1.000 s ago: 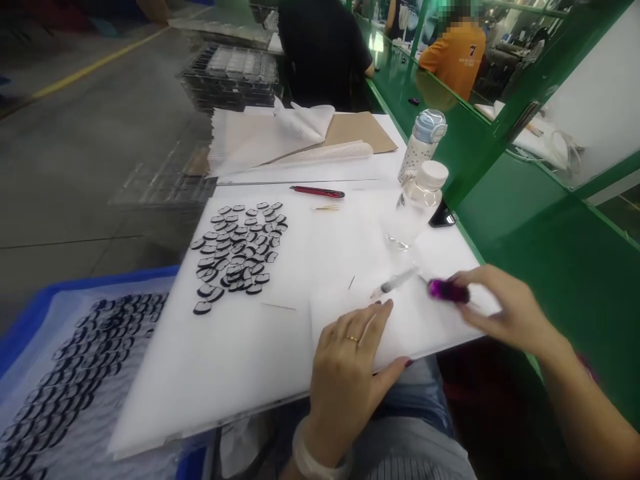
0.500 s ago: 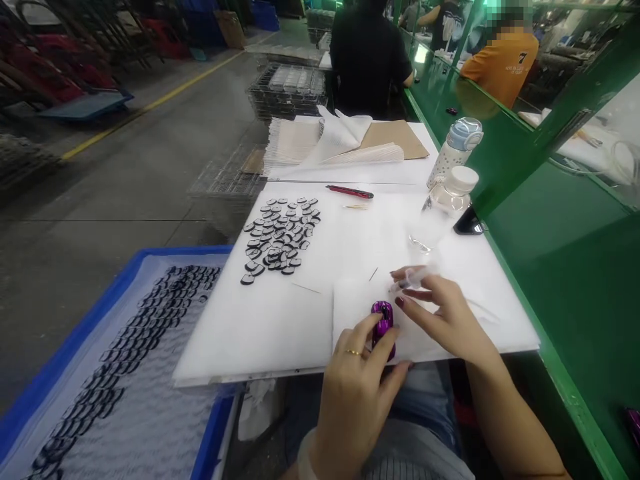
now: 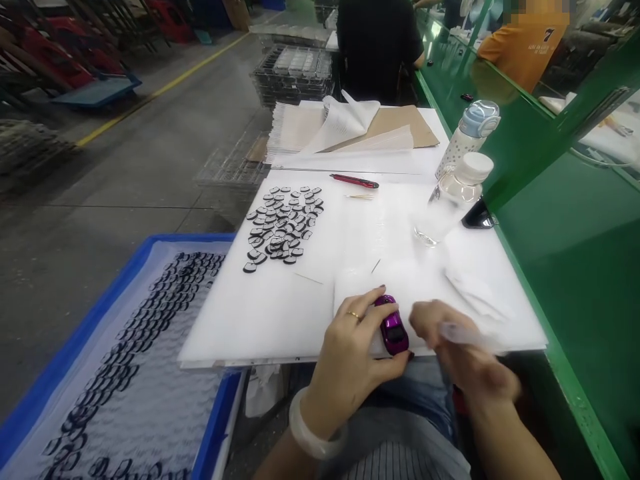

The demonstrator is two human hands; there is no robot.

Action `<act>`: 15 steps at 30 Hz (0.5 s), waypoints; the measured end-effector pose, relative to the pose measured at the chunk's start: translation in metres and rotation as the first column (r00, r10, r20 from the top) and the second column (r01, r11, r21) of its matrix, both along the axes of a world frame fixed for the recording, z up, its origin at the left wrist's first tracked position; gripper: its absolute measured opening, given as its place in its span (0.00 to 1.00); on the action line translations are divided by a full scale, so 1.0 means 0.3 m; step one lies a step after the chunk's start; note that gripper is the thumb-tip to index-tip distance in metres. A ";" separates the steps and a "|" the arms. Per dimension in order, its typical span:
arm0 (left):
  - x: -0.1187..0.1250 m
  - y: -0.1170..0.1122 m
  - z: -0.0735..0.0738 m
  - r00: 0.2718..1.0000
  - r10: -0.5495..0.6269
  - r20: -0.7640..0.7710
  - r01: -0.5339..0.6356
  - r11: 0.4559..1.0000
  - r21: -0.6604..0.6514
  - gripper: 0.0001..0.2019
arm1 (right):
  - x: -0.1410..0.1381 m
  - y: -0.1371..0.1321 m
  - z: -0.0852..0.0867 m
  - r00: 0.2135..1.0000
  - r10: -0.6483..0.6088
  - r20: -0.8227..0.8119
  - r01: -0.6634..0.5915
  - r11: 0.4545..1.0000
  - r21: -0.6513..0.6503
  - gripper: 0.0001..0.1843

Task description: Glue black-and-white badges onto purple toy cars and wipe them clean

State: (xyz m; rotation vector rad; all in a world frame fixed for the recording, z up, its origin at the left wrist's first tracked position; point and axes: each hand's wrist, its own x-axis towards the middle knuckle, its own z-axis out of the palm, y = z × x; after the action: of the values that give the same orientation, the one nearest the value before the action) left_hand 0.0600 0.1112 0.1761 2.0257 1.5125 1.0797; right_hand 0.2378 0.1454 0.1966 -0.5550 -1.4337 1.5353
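Note:
My left hand (image 3: 356, 352) grips a small shiny purple toy car (image 3: 393, 329) at the near edge of the white foam board (image 3: 280, 313), fingers curled round it. My right hand (image 3: 453, 348), blurred by motion, is closed on a clear syringe (image 3: 465, 335) just right of the car. A pile of small black-and-white pieces (image 3: 284, 227) lies on the board's far left. A thin stick (image 3: 308, 279) lies between that pile and my hands.
A blue crate (image 3: 75, 347) lined with more black pieces stands to the left. A clear bottle (image 3: 450, 199), a dotted bottle (image 3: 467, 140), a red knife (image 3: 355, 181) and stacked paper (image 3: 345, 130) lie farther back. Other people work beyond, along the green bench (image 3: 560, 253).
The purple car passed from my right hand to my left. My right hand picked up the syringe from the board and drew back toward me.

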 end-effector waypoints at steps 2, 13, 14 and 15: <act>0.007 0.004 -0.002 1.000 0.021 0.019 -0.021 1.000 0.006 0.24 | -0.006 -0.005 -0.035 0.999 0.047 -0.008 -0.047 0.999 -0.013 0.27; 0.006 0.024 0.008 0.994 0.050 0.093 -0.049 0.999 -0.012 0.24 | -0.035 0.004 0.051 0.975 0.027 -0.219 -0.024 1.000 0.018 0.29; 0.007 0.023 0.007 0.994 0.052 0.099 -0.052 0.999 -0.010 0.24 | -0.046 0.016 0.065 0.953 0.068 -0.295 -0.072 0.997 -0.003 0.32; 0.009 0.022 0.006 0.993 0.057 0.106 -0.057 0.998 -0.006 0.24 | -0.056 0.029 0.073 0.932 0.105 -0.347 -0.126 0.991 -0.037 0.35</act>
State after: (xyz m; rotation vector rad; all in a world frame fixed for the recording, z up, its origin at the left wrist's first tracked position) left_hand 0.0625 0.1180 0.1781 1.9012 1.5252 1.1870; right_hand 0.2210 0.1542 0.2184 -0.2209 -1.1699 1.6767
